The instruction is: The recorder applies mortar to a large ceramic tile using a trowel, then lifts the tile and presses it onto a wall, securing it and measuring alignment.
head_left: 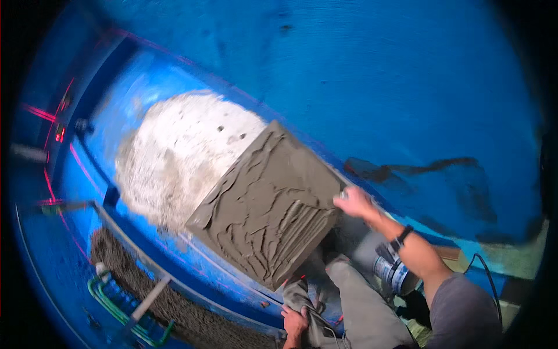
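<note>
A square slab (pixel 273 203), coated with wet grey mortar, lies in front of my knees. Ridged lines run through the coating on its near right part, while the rest is smeared unevenly. At the slab's right corner is my right hand (pixel 356 203), fingers closed; a small pale bit shows at the fingertips, but what it grips is unclear. My left hand (pixel 295 321) is low by my trouser leg, below the slab's near corner, with its fingers curled and partly hidden. Beyond the slab spreads a pale, rough patch of mortar (pixel 192 139) with a few small holes.
A white and blue bucket (pixel 395 273) stands by my right knee. Blue walls (pixel 372 75) rise beside the patch. Red laser lines (pixel 49 186) cross the far left. Past a ledge at lower left lie rough brown material (pixel 157 296) and green tubing (pixel 107 305). A black cable (pixel 491 279) hangs at right.
</note>
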Motion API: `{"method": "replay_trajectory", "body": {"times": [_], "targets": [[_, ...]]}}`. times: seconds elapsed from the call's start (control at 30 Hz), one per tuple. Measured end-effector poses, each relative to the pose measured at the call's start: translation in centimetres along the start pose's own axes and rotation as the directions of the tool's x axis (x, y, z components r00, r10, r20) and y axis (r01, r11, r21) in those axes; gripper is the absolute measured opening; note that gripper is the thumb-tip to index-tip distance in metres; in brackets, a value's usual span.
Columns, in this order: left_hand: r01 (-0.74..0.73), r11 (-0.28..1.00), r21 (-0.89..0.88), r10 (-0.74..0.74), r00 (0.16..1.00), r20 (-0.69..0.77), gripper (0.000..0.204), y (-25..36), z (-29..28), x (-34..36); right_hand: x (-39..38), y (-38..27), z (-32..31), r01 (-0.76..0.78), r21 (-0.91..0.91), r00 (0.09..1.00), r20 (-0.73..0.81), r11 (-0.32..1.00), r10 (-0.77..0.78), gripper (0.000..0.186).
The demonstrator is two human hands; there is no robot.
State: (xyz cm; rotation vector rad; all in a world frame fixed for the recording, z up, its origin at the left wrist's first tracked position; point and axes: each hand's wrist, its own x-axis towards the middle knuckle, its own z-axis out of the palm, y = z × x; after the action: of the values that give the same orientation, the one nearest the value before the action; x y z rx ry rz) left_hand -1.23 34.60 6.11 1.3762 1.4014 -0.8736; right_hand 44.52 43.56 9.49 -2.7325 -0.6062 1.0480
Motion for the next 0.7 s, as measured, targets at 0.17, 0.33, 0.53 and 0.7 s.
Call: {"method": "replay_trajectory", "body": {"times": [0.17,0.33,0.53,0.7], "targets": [[-0.189,0.951,0.246,0.198,0.980,-0.010,0.100,-1.8,3.1,3.8,-16.9,21.4,3.2,-0.183,0.152,0.982,0.081,0.971,0.173,0.044],[-0.320,0.843,0.432,0.361,0.932,-0.016,0.104,0.4,3.1,5.7,-34.1,38.5,7.9,-0.390,0.400,0.890,-0.066,0.830,0.450,0.034],[-0.220,0.738,0.637,0.259,0.965,0.033,0.096,10.1,9.5,0.9,-49.8,59.1,14.4,-0.832,0.188,0.501,-0.153,0.523,0.852,0.034],[-0.336,0.049,0.941,0.259,0.914,0.313,0.098,8.2,10.0,2.0,-47.3,75.6,19.3,-0.818,0.197,0.412,-0.456,0.541,0.789,0.027]]}}
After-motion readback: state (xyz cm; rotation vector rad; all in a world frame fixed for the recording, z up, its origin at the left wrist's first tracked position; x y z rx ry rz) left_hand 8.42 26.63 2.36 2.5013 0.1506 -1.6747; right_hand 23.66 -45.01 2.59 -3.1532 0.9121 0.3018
